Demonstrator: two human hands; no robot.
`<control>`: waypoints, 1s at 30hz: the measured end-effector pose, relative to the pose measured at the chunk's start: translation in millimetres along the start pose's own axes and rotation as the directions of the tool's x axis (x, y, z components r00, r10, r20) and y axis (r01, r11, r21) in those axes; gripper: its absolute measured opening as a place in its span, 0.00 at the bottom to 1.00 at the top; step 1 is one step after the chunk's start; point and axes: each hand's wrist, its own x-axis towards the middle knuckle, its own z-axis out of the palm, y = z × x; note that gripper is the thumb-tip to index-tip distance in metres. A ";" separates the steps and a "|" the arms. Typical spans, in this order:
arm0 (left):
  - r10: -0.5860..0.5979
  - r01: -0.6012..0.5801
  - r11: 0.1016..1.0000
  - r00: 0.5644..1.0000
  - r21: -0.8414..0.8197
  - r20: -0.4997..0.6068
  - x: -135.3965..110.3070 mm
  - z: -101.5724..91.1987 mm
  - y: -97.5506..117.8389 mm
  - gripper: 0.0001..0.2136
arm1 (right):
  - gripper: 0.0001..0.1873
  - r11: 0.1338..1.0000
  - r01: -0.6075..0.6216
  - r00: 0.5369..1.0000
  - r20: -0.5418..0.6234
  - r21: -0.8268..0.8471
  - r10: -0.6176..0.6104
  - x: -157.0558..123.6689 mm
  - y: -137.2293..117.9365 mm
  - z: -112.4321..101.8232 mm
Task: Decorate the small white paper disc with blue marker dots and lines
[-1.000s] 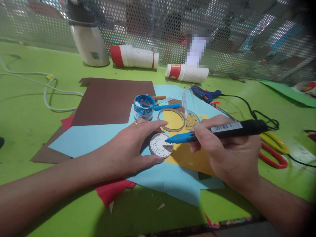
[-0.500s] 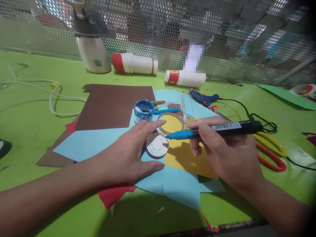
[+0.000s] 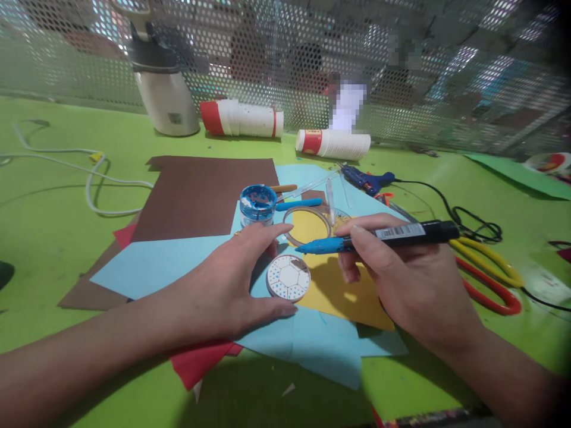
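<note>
A round white disc lies on the light blue paper, drawn with a hexagon and lines and dotted blue in several sections. Around its left side curves my left hand, thumb and fingers apart; thumb and forefinger show a gap from the disc. My right hand grips a black marker pen with a blue front end, its tip over the disc's far edge. Just beyond my left fingers stands an open jar of blue paint. A ring-shaped frame lies past the pen tip.
Yellow paper, light blue paper and brown paper overlap on the green table. Scissors lie right, a glue gun behind. Stacked paper cups and a white container stand near the mesh partition.
The disc has shifted slightly toward me and turned a little, its dark patch now at the upper right. The marker pen has moved slightly left.
</note>
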 end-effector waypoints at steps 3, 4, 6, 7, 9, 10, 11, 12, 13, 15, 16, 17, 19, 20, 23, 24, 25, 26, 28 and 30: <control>0.000 0.000 1.000 1.000 0.008 0.013 -1.1 -0.7 0.6 0.40 | 0.06 0.999 -0.032 0.998 0.060 0.040 0.029 -0.8 0.1 1.4; 0.004 -0.004 1.000 1.000 0.007 0.013 -1.7 -0.7 0.8 0.40 | 0.05 0.997 -0.042 0.997 0.073 0.067 0.037 -1.5 0.5 2.0; 0.015 -0.015 1.000 1.000 -0.012 0.001 -2.8 -0.4 1.1 0.38 | 0.06 0.993 -0.059 0.995 0.089 0.101 0.051 -3.0 1.8 3.5; 0.020 -0.020 0.999 1.000 -0.031 -0.008 -3.3 -0.2 1.2 0.37 | 0.05 0.993 -0.057 0.995 0.089 0.105 0.048 -3.7 2.5 4.4; 0.022 -0.024 0.997 1.000 -0.071 -0.021 -3.7 0.1 1.2 0.36 | 0.05 0.996 -0.041 0.995 0.089 0.077 0.034 -4.4 3.7 6.2; 0.025 -0.026 0.996 1.000 -0.088 -0.019 -3.5 0.2 1.1 0.36 | 0.04 0.998 -0.030 0.996 0.091 0.050 0.025 -4.3 4.1 7.3; 0.028 -0.029 0.994 1.000 -0.102 -0.012 -3.2 0.3 0.9 0.36 | 0.04 1.000 -0.017 0.996 0.092 0.020 0.015 -4.0 4.4 8.4; 0.029 -0.029 0.993 1.000 -0.112 -0.003 -2.6 0.4 0.6 0.36 | 0.04 1.000 -0.007 0.995 0.096 -0.014 0.009 -3.5 4.6 9.7; 0.025 -0.025 0.993 1.000 -0.119 0.004 -1.9 0.5 0.4 0.36 | 0.04 0.999 0.002 0.995 0.100 -0.047 0.003 -3.1 4.6 11.0; 0.010 -0.010 0.992 1.000 -0.126 0.005 -0.4 1.0 -0.2 0.36 | 0.04 0.994 0.022 0.994 0.106 -0.103 -0.011 -2.5 4.3 13.9; 0.000 0.000 0.992 1.000 -0.125 -0.001 0.3 1.4 -0.5 0.37 | 0.04 0.992 0.038 0.994 0.106 -0.122 -0.025 -2.6 3.8 15.1; -0.012 0.011 0.992 1.000 -0.122 -0.004 0.9 1.9 -0.8 0.37 | 0.04 0.989 0.051 0.994 0.103 -0.138 -0.037 -2.8 3.0 15.9; -0.025 0.025 0.993 1.000 -0.119 -0.003 1.5 3.1 -1.9 0.37 | 0.04 0.985 0.069 0.995 0.081 -0.160 -0.057 -3.0 1.0 15.3; -0.031 0.031 0.992 1.000 -0.119 0.001 1.5 3.9 -2.7 0.37 | 0.04 0.984 0.075 0.996 0.056 -0.162 -0.066 -2.7 0.0 13.4; -0.035 0.035 0.993 0.999 -0.113 -0.002 0.5 6.0 -5.1 0.39 | 0.04 0.987 0.093 0.991 -0.085 -0.135 -0.105 2.3 -0.8 1.6; -0.043 0.043 0.993 0.999 -0.114 -0.001 0.1 6.6 -5.9 0.39 | 0.04 0.987 0.103 0.981 -0.149 -0.120 -0.121 5.6 -0.2 -3.9; -0.049 0.048 0.993 0.999 -0.111 -0.003 -0.1 7.1 -6.7 0.38 | 0.04 0.988 0.113 0.968 -0.214 -0.107 -0.134 9.6 0.7 -9.5; -0.055 0.055 0.993 0.998 -0.106 0.004 -0.1 7.4 -7.3 0.37 | 0.04 0.989 0.125 0.951 -0.273 -0.084 -0.144 14.0 1.5 -14.9; -0.046 0.046 0.994 0.999 -0.101 0.007 0.4 7.7 -8.4 0.35 | 0.04 0.990 0.129 0.935 -0.326 -0.059 -0.142 23.0 1.2 -23.2; -0.022 0.023 0.995 1.000 -0.099 0.011 1.2 7.7 -9.3 0.34 | 0.04 0.992 0.112 0.935 -0.330 -0.066 -0.127 30.4 -3.2 -26.0</control>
